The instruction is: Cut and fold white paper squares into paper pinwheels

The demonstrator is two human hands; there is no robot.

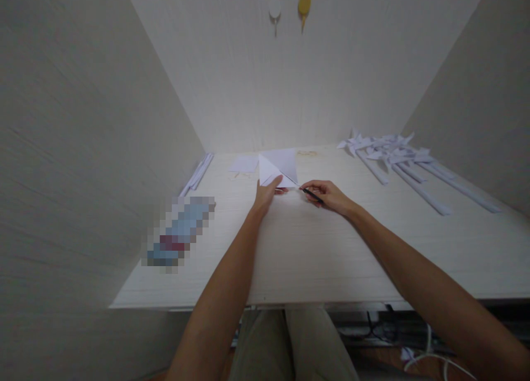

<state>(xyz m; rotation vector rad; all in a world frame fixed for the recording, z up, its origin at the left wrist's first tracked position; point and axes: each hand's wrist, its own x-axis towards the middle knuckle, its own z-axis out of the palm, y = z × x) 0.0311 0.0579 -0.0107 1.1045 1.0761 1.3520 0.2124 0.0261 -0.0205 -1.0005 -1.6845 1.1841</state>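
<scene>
My left hand (268,192) is closed on the lower left part of a white paper square (284,161), thumb on top and fingers beneath. A diagonal line crosses the paper from its upper left corner toward the lower right. In my right hand (329,195) is a slim black-handled knife (313,195), its thin pale blade pointing up and left along that diagonal, at the paper's lower right corner. Whether the blade lies over the sheet or within a fold cannot be made out.
Several white paper pinwheels (391,149) with rolled paper sticks (422,189) lie at the right. Paper rolls (199,174) rest along the left wall, behind a blurred bluish object (182,229). Another paper sheet (243,163) lies at the back. White and yellow hooks (304,4) hang on the wall.
</scene>
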